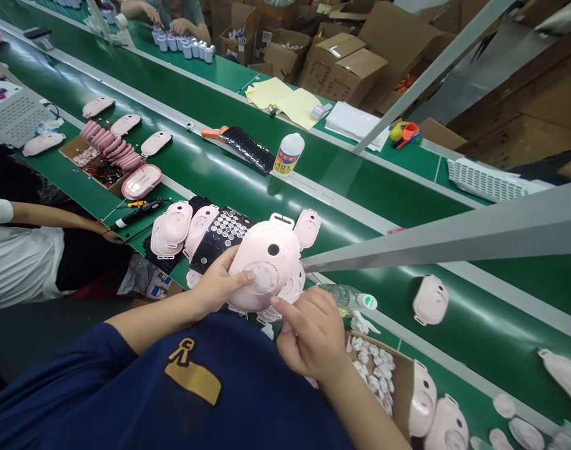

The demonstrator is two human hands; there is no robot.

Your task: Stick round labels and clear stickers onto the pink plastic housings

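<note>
My left hand (222, 281) holds a pink plastic shell (262, 250) with a slotted tab on top and a black dot. Its thumb rests at the edge of a round whitish disc (264, 277) on the shell's face. The index finger of my right hand (313, 334) points out at the shell's lower right edge; its thumb is apart and the other fingers are curled. I see nothing held in it. Beneath and behind lie more pink shells (175, 225) and a black sheet of round stickers (227, 228).
A cardboard box of small whitish discs (377, 375) sits right. A clear bottle (346, 297) lies beside my right hand. A glue bottle (288, 154) stands on the line's divider. A grey metal bar (430, 234) slants across the right. Co-workers sit left and across.
</note>
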